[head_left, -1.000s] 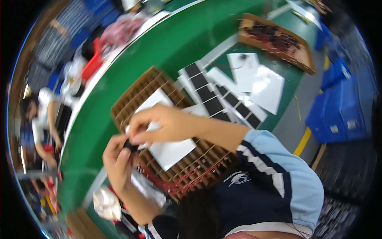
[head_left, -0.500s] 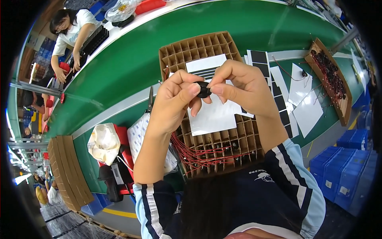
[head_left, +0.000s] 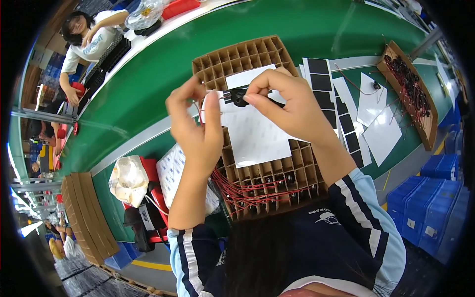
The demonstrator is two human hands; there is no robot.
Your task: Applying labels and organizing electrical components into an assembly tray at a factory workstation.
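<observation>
My right hand (head_left: 282, 101) pinches a small black rounded part (head_left: 239, 97) between thumb and fingertips, above a white sheet (head_left: 260, 141). To the left of the part is my left hand (head_left: 195, 123), its thumb and fingers apart. A thin red wire (head_left: 201, 113) shows by the left fingers; whether they touch it is hard to see. Beneath both hands lies a divided cardboard box (head_left: 242, 58), with the sheet resting across its cells. Several black parts with red wires (head_left: 237, 190) sit in the box's near cells.
White sheets with black rectangles (head_left: 321, 81) lie right of the box. Farther right, a cardboard tray (head_left: 429, 129) holds black parts with red wires. On the left are a red bin (head_left: 151, 171) and a whitish cloth-like item (head_left: 129, 180). Across the green bench, a person (head_left: 94, 47) sits.
My left hand has let go of the black part and moved left, its fingers spreading. The right hand keeps the part, which has shifted slightly left and up. The person opposite has raised an arm.
</observation>
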